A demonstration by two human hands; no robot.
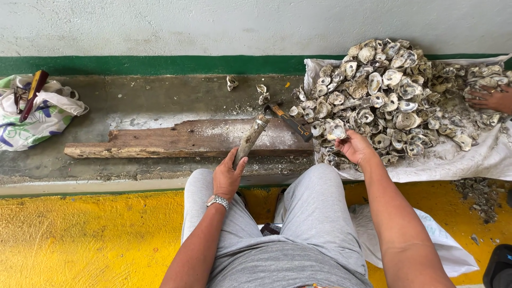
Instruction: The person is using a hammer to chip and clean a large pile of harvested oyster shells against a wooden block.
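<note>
My left hand (pixel 228 175), with a metal wristwatch on the wrist, grips the lower end of a rough grey tool (pixel 250 137) that slants up onto a worn wooden plank (pixel 176 140). My right hand (pixel 354 148) closes on an oyster shell (pixel 337 129) at the near edge of a big heap of oyster shells (pixel 392 90). The heap lies on a white sack (pixel 453 160). A hammer with an orange and black handle (pixel 290 121) rests on the plank between my hands.
Another person's hand (pixel 492 100) reaches into the heap at the far right. A printed cloth bag with a red-handled tool (pixel 33 93) lies at the left. Loose shells (pixel 232 81) sit on the grey ledge. Yellow floor and shell debris (pixel 480 197) lie below.
</note>
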